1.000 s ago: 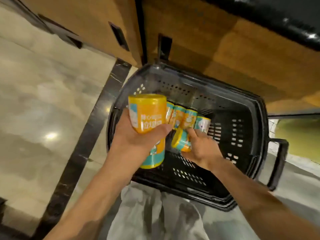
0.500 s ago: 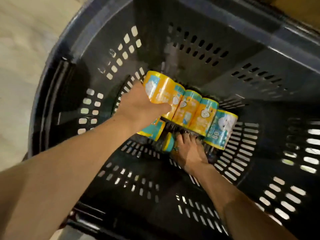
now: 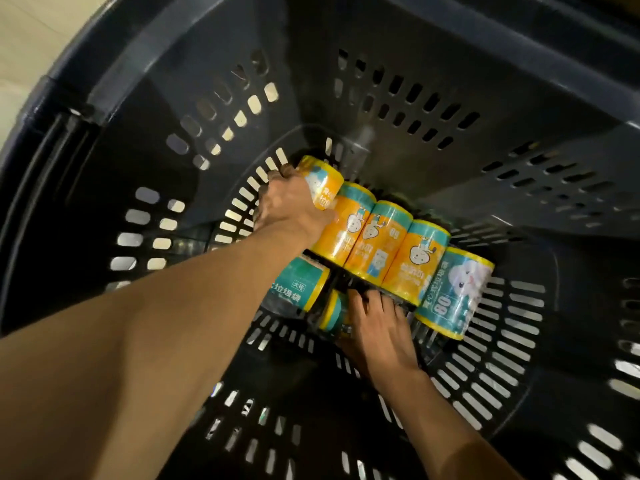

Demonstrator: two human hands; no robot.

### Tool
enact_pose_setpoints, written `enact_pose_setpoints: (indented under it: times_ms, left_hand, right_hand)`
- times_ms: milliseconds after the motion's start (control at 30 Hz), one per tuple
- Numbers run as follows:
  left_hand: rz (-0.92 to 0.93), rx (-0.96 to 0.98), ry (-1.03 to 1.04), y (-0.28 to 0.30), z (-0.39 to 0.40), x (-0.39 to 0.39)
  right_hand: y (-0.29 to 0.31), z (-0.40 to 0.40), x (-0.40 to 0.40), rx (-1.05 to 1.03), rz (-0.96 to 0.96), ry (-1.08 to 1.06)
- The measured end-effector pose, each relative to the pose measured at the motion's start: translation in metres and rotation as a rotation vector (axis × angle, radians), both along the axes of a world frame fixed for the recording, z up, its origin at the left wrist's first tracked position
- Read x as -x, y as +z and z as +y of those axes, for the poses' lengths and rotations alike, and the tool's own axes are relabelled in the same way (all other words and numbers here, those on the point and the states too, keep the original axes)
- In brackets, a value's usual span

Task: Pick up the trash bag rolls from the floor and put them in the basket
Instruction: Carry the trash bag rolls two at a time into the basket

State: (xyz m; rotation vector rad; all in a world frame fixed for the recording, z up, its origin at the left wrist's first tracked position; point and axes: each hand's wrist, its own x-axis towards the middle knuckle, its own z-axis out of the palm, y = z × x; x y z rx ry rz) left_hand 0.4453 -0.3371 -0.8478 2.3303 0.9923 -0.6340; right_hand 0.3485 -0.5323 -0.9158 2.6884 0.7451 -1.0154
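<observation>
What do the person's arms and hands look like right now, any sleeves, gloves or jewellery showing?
Both forearms are bare for as far as the head view shows, with no sleeve edge in view. The left hand and right hand wear no gloves. No watch, bracelet or ring is visible on either, though parts of the fingers are hidden behind the trash bag rolls.

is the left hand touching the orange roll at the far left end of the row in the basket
Touching. The head view shows the left hand with fingers wrapped round the end roll, no gap between them, low inside the basket.

Two bare forearms, bare hands [image 3: 294, 206], no sleeves
</observation>
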Motion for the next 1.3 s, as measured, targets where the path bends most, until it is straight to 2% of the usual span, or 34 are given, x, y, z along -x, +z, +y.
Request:
enact_pose_setpoints:
  times_ms: [200,400,567,667,800,900,1100,1300]
  left_hand:
    - [-0.039,-0.068,-0.113,-0.007,0.007,0.0]
    - [-0.094,-0.261,-0.31,0.01,0.013,0.018]
    - [-0.106,-0.248,-0.329,0.037,0.019,0.02]
    - [-0.073,-0.234,-0.464,0.069,0.03,0.024]
    - [-0.035,-0.214,-0.734,0.144,0.05,0.038]
    - [-0.023,-0.262,-0.804,0.219,0.065,0.052]
    - [0.061,-0.281,-0.685,0.388,0.083,0.089]
    - [-0.055,-0.334,-0.434,0.561,0.135,0.139]
  right_hand:
    - [0.013,-0.006,-0.005,-0.102,-0.059,0.001]
    - [0.027,-0.009,-0.004,-0.117,-0.084,-0.007]
    - [0.06,-0.001,-0.016,-0.134,-0.094,-0.013]
    - [0.099,0.007,-0.031,-0.169,-0.07,-0.004]
    - [0.181,0.031,-0.066,-0.178,-0.032,0.046]
    - [0.254,0.054,-0.095,-0.147,-0.006,0.13]
    - [0.433,0.111,-0.118,-0.156,0.018,0.274]
    - [0.619,0.191,-0.1,-0.256,-0.033,0.383]
